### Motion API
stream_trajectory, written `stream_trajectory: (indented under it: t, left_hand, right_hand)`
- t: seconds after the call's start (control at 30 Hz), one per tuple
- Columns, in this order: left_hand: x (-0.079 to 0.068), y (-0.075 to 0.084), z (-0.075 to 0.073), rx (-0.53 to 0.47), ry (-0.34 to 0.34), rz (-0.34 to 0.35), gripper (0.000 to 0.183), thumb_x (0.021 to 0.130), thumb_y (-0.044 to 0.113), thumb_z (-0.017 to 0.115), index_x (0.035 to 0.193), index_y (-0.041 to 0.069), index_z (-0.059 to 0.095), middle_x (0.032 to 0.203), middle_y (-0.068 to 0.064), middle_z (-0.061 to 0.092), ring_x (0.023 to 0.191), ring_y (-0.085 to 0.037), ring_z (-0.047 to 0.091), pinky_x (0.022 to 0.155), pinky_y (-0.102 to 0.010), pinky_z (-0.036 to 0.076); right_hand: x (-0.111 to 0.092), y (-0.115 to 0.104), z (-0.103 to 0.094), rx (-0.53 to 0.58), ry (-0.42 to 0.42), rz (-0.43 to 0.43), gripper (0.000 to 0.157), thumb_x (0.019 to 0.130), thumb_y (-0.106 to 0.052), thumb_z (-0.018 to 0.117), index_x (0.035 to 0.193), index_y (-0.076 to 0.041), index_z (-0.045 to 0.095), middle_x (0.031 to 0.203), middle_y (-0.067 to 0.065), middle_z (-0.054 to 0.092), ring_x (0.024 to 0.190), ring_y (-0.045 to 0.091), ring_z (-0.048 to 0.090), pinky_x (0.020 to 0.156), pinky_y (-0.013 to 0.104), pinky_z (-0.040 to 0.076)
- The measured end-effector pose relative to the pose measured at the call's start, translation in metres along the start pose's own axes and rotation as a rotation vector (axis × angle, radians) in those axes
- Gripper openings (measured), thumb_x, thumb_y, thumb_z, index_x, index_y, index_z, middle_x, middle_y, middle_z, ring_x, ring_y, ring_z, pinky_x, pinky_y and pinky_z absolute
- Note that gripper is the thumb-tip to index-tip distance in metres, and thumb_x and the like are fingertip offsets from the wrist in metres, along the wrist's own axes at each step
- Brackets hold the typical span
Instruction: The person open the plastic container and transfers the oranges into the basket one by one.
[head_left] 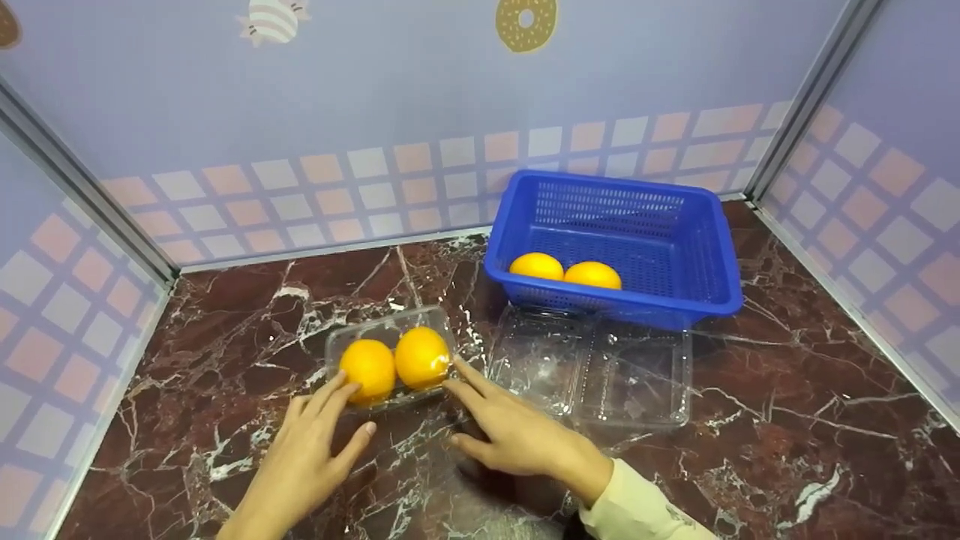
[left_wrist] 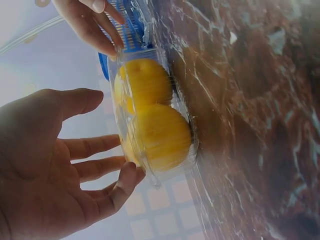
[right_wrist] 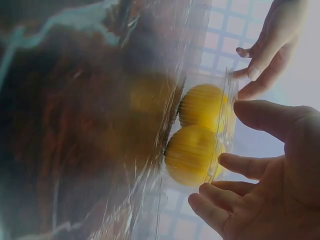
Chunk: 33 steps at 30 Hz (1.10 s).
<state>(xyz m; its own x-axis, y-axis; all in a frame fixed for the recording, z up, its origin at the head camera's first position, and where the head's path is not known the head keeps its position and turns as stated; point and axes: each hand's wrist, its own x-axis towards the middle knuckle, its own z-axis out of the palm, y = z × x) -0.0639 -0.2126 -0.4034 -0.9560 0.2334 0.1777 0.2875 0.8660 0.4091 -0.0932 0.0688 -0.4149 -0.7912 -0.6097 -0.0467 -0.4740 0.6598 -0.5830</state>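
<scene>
Plastic box (head_left: 384, 328), sitting at eight o'clock from the basket (head_left: 645, 298), is probably proving bendy and slick — wanting both ends supported — while left hand (head_left: 310, 441) and right hand (head_left: 514, 429) are resting spread at its rim, gripping nothing.

A clear plastic clamshell box (head_left: 385, 328) sits flat on the tabletop (head_left: 750, 450), between seven and eight o'clock of the head view's middle. Its long side slants slightly, the right end raised toward two o'clock; the lid seems folded down. Inside, two round, bright yellow-orange oranges lie side by side: the left orange (head_left: 369, 367) toward nine o'clock, the right orange (head_left: 421, 357) toward three, a glint across its lower right. The left grip (head_left: 307, 446) has its fingertips at the box's eight o'clock corner, the right grip (head_left: 517, 435) at its four o'clock end.
</scene>
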Motion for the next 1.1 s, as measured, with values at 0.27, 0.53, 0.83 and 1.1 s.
stream_trajectory:
  t: [0.27,0.53,0.83,1.1]
  left_hand:
    - [-0.005,0.012,0.004,0.052,-0.015,0.039,0.055,0.098,0.030,0.078,0.144,0.005,0.062,0.157,-0.017,0.053,0.123,-0.036,0.058,0.097,-0.063,0.057]
    - [-0.009,0.027,0.006,0.097,0.012,0.089,0.048,0.095,0.033,0.079,0.136,0.011,0.068,0.147,-0.012,0.060,0.117,-0.033,0.063,0.090,-0.057,0.061]
    - [-0.015,0.045,0.011,0.083,-0.010,0.127,0.046,0.096,0.033,0.079,0.135,0.012,0.069,0.140,-0.011,0.062,0.118,-0.033,0.066,0.094,-0.058,0.060]
    - [-0.024,0.050,0.021,0.057,-0.010,0.211,0.051,0.095,0.035,0.078,0.139,0.011,0.068,0.143,-0.008,0.058,0.119,-0.027,0.063,0.084,-0.048,0.065]
  right_hand:
    - [-0.018,0.007,-0.006,-0.007,-0.009,-0.013,0.073,0.105,-0.030,0.066,0.166,-0.011,0.033,0.178,0.012,0.007,0.146,0.036,0.050,0.121,0.053,0.041]
    - [-0.038,0.018,-0.014,0.044,-0.013,0.009,0.068,0.105,-0.029,0.065,0.166,-0.020,0.036,0.179,0.007,0.012,0.148,0.040,0.047,0.118,0.060,0.043]
    - [-0.055,0.030,-0.030,0.063,-0.008,-0.003,0.059,0.106,-0.029,0.063,0.161,-0.018,0.044,0.177,0.004,0.019,0.150,0.038,0.045,0.122,0.060,0.037]
    - [-0.064,0.041,-0.038,0.086,-0.020,-0.003,0.054,0.106,-0.028,0.064,0.157,-0.018,0.050,0.176,0.006,0.026,0.154,0.036,0.040,0.124,0.061,0.033]
